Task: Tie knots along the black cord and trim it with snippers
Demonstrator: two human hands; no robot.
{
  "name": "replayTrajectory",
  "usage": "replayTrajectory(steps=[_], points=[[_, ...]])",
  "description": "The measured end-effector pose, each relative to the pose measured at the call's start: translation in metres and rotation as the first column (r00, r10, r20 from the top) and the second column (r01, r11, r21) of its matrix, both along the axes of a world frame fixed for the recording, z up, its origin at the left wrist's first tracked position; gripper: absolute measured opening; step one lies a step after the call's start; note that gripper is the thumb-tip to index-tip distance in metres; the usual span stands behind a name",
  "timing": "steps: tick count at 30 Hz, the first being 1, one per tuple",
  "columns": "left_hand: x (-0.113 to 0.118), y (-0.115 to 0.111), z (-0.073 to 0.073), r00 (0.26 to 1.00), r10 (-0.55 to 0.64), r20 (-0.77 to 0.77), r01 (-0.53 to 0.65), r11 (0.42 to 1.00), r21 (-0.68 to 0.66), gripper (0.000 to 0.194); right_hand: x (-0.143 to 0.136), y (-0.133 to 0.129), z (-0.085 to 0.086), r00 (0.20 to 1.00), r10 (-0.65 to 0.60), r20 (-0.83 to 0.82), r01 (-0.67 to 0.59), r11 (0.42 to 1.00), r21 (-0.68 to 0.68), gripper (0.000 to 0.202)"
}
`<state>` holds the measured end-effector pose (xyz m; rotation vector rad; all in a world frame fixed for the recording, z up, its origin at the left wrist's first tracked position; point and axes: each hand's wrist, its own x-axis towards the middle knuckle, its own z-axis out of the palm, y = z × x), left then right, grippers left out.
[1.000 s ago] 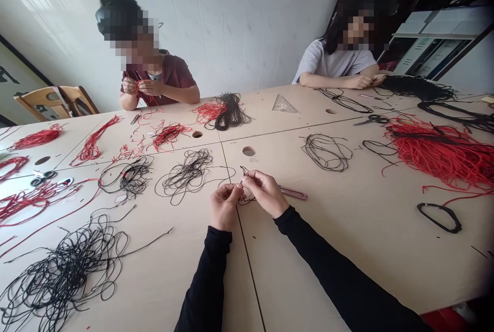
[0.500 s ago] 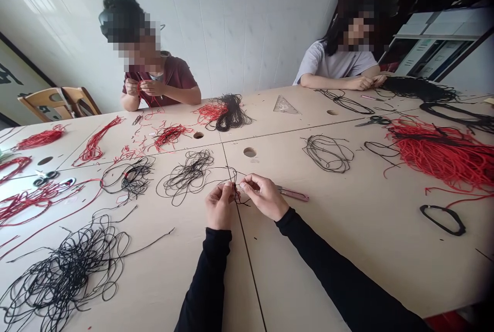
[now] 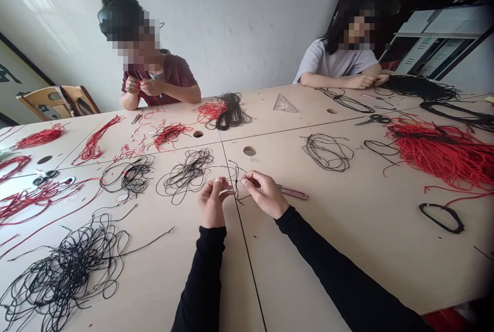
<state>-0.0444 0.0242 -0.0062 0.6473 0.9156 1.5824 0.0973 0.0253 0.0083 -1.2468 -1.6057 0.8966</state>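
Thin black cord (image 3: 236,181) with a small knot and loose ends hangs between my two hands, just above the table seam. My left hand (image 3: 213,201) pinches a strand of it between thumb and fingers; the exact grip point is too small to make out. On the other side, my right hand (image 3: 265,195) is closed at the fingertips on another strand. A pink-handled cutter (image 3: 295,193) lies on the table beside my right hand. Left of my left hand is a loose bundle of black cord (image 3: 189,175).
A large tangle of black cord (image 3: 73,270) covers the table's near left. Red cords (image 3: 443,154) are heaped at right, near scissors (image 3: 373,119). A coil of black cord (image 3: 328,152) and a clear set square (image 3: 285,104) lie farther back. Two people sit across the table (image 3: 328,265).
My left hand has moved slightly left, away from my right hand, widening the gap around the cord. My right hand has barely shifted.
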Motion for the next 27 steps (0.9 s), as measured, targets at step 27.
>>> replayTrajectory(steps=[27], points=[[-0.053,-0.007,0.019,0.094,0.579,-0.81,-0.572,0.697,0.433,0.076,0.0,0.006,-0.009,0.911,-0.032,-0.411,-0.019,0.993,-0.119,0.019]])
